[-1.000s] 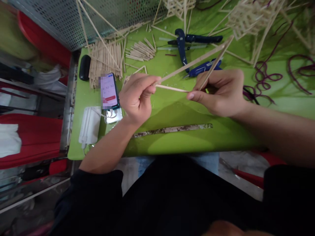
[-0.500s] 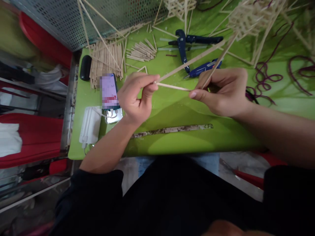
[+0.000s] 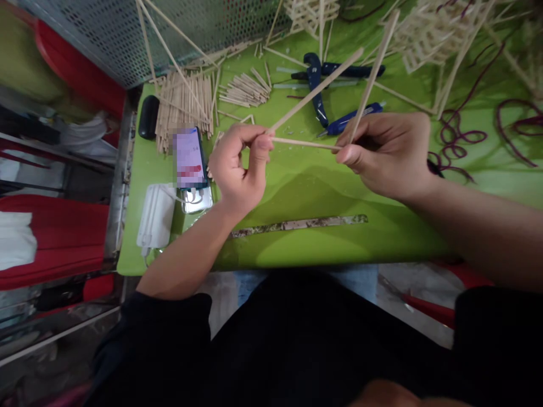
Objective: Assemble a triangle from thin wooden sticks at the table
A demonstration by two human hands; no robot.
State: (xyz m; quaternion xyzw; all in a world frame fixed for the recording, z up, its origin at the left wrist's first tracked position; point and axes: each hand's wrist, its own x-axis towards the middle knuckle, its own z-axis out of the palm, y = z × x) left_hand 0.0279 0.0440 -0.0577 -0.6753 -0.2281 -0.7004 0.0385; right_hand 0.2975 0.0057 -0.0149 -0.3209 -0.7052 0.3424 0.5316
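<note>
My left hand (image 3: 240, 167) pinches the corner where two thin wooden sticks meet above the green table (image 3: 322, 243). One of them, the short cross stick (image 3: 303, 143), runs right to my right hand (image 3: 388, 155). The other, a long stick (image 3: 316, 89), rises up and to the right. My right hand is closed on the cross stick's other end and on a second long stick (image 3: 373, 70) that points up. Together the sticks make an open triangle-like frame held over the table.
A phone (image 3: 189, 158) lies on a power bank (image 3: 155, 215) at the left, next to piles of loose sticks (image 3: 182, 107) and a black case (image 3: 147, 116). Blue glue guns (image 3: 316, 85) lie behind my hands. Stick lattices (image 3: 436, 34), purple cord (image 3: 460, 133) and a stained strip (image 3: 299, 224) lie about.
Both hands have lifted slightly and tilted the stick frame, so the two long sticks now point more steeply upward. The grips are unchanged.
</note>
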